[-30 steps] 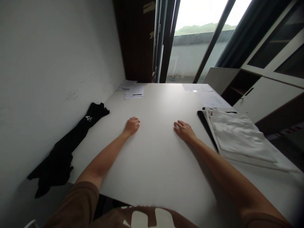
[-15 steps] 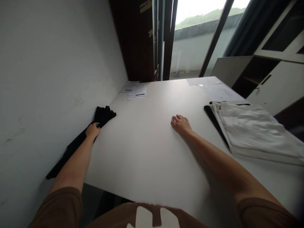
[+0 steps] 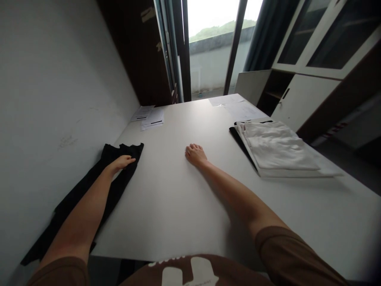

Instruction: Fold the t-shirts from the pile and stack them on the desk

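A black garment (image 3: 81, 186) lies along the left edge of the white table (image 3: 166, 198), next to the wall, with its lower end reaching past the near corner. My left hand (image 3: 121, 162) is closed on the upper part of this cloth, thumb and fingers pinching it near its right side. My left forearm covers much of the middle, so the exact kind of garment is hard to make out. Near the table's centre my right hand (image 3: 195, 154) rests palm down on the bare surface, fingers laid out and holding nothing.
Folded white clothing (image 3: 276, 147) is stacked over something black on the right. Papers (image 3: 153, 118) lie at the far left, more sheets (image 3: 238, 108) at the far right. A wall (image 3: 59, 99) borders the left; a cabinet (image 3: 309, 95) stands beyond the right side.
My left hand has drawn the black garment rightward onto the table, and more of it is spread out. The view has turned right; my right hand still rests on the table.
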Available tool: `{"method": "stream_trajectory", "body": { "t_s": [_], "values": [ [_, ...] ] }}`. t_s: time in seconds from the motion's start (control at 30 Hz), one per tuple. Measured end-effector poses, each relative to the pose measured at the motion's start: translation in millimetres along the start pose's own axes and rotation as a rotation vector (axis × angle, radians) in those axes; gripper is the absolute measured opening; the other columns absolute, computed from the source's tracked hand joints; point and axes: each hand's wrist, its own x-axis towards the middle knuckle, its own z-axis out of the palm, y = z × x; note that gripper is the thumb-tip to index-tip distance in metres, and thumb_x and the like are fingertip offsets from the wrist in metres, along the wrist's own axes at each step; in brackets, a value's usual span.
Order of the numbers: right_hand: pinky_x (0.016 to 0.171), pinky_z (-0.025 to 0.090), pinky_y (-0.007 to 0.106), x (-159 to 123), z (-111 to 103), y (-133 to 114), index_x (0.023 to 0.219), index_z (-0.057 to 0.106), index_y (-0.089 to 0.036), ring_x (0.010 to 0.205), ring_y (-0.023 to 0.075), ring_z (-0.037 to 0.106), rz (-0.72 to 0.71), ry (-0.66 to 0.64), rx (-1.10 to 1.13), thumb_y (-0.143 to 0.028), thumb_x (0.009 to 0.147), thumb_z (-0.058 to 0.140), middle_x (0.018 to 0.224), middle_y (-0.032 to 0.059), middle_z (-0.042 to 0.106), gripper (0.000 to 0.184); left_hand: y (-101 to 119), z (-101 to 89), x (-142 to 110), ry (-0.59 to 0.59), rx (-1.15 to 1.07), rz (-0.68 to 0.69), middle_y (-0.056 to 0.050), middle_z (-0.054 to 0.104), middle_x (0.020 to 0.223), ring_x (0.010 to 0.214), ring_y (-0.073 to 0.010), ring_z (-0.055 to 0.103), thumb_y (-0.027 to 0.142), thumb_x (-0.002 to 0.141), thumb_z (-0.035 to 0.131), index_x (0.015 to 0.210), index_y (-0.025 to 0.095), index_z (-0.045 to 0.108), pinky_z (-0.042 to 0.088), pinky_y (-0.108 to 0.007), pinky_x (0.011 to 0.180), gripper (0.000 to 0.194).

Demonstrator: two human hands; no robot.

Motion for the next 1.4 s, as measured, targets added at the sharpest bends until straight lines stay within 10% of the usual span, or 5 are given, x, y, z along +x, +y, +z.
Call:
{"method": "stream_trajectory", "body": {
  "t_s": [0.13,0.43,0.93,1.23,1.4],
  "values": [
    [0.114,0.032,0.043,0.6,-0.3,5.5,0.127,0.067,-0.020,0.132,0.0299,0.049,-0.031,0.014,0.036,-0.037,0.102,0.051,0.139,0.0145,0.061,0.034,48.5,70.9,-9.7,-0.165,-0.054,0.201,0.006,0.037,0.059,0.054,-0.0114,0.041,0.055,0.081,0.067,0.065,0.023,0.035,0.035,-0.023,0.054,0.048],
    [0.115,0.035,0.039,8.4,2.1,16.3,0.122,0.074,-0.027,0.131,0.0254,0.054,0.004,0.002,0.183,-0.038,0.106,0.045,0.137,0.0064,0.065,0.035,115.5,213.6,-44.3,0.244,0.301,0.462,-0.005,0.065,0.084,0.086,-0.0237,0.065,0.038,0.100,0.051,0.087,0.024,0.057,0.045,-0.032,0.079,0.019],
    [0.108,0.040,0.039,8.2,4.8,4.5,0.099,0.076,-0.026,0.119,0.0267,0.059,0.006,0.017,0.235,-0.042,0.095,0.065,0.124,0.0054,0.070,0.020,96.7,218.3,-53.4,0.288,0.341,0.610,-0.013,0.052,0.150,0.139,-0.0313,0.046,0.028,0.098,0.054,0.140,0.024,0.058,0.032,-0.051,0.119,0.043],
    [0.085,0.045,0.032,8.2,0.4,13.8,0.096,0.068,-0.022,0.096,0.0247,0.062,0.172,0.070,0.289,-0.029,0.094,0.055,0.095,0.0073,0.071,0.015,85.7,191.9,-44.2,0.352,0.430,0.390,-0.018,0.056,0.145,0.135,-0.0356,0.049,0.041,0.095,0.061,0.150,0.023,0.048,0.039,-0.049,0.112,0.059],
    [0.075,0.044,0.032,11.0,-0.7,25.1,0.089,0.061,-0.025,0.079,0.0224,0.058,0.312,0.180,0.465,-0.036,0.092,0.051,0.082,0.0034,0.067,0.015,78.8,155.3,-38.2,0.155,0.439,0.247,-0.013,0.071,0.113,0.108,-0.0319,0.066,0.046,0.093,0.063,0.125,0.025,0.061,0.050,-0.040,0.090,0.039]
  ]
}}
